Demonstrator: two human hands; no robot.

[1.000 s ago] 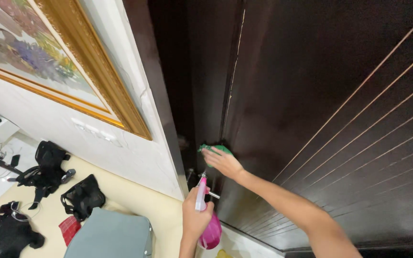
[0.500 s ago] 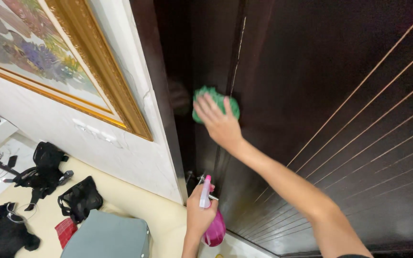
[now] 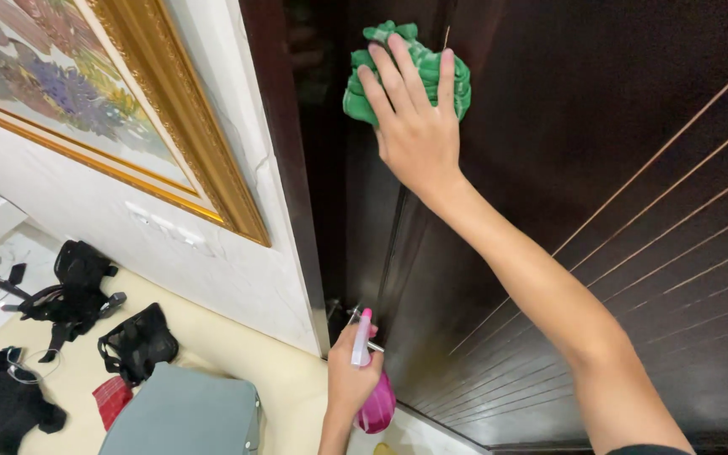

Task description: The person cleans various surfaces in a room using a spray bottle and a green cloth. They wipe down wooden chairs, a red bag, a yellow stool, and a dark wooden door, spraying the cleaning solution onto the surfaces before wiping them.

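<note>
Dark door (image 3: pixel 600 168): right hand (image 3: pixel 414 126) fingers flat on green cloth (image 3: pixel 410 80); left hand (image 3: pixel 351 379) grips pink bottle (image 3: pixel 377 404).

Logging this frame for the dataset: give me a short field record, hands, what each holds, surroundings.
left hand: grips a pink spray bottle, low by the door edge
right hand: palm flat on a green cloth, arm raised
cloth contact: pressed against the dark wooden door
wall: white, with a gold-framed painting
floor: black bags and a grey case
</note>
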